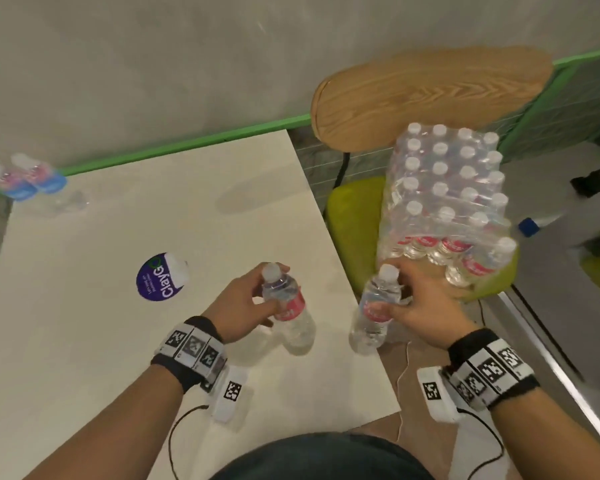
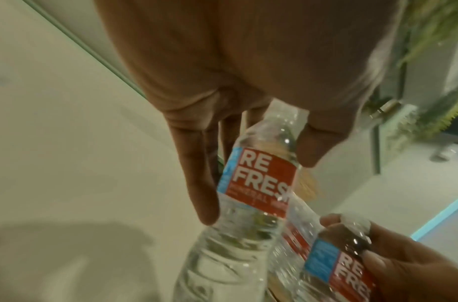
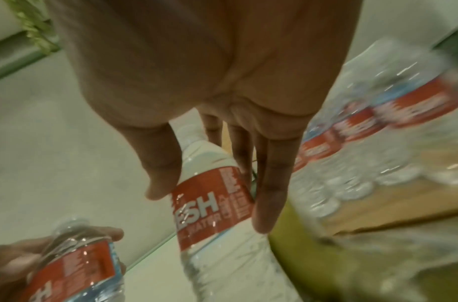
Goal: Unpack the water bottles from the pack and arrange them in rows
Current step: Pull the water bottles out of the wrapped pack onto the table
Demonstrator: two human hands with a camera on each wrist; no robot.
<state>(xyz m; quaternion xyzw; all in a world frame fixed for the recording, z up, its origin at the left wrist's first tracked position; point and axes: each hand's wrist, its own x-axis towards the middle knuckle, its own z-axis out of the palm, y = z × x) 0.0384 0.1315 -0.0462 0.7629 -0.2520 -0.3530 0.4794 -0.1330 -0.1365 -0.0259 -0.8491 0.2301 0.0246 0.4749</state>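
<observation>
We see the left hand gripping a red-labelled water bottle over the white table | right hand gripping a second bottle at the table's right edge | shrink-wrapped pack on the green chair, right of the table | two bottles stand at the table's far-left corner

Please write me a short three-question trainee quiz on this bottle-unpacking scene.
1. True or false: each hand grips one bottle.
2. Where does the wrapped pack sit? A) on the white table B) on the green chair seat C) on the floor
3. Fill in: two bottles already stand at the table's far ____ corner.

Key: 1 true: left hand grips the left bottle, right hand the right bottle. 2 B, chair seat. 3 left, placed bottles, table.
</observation>
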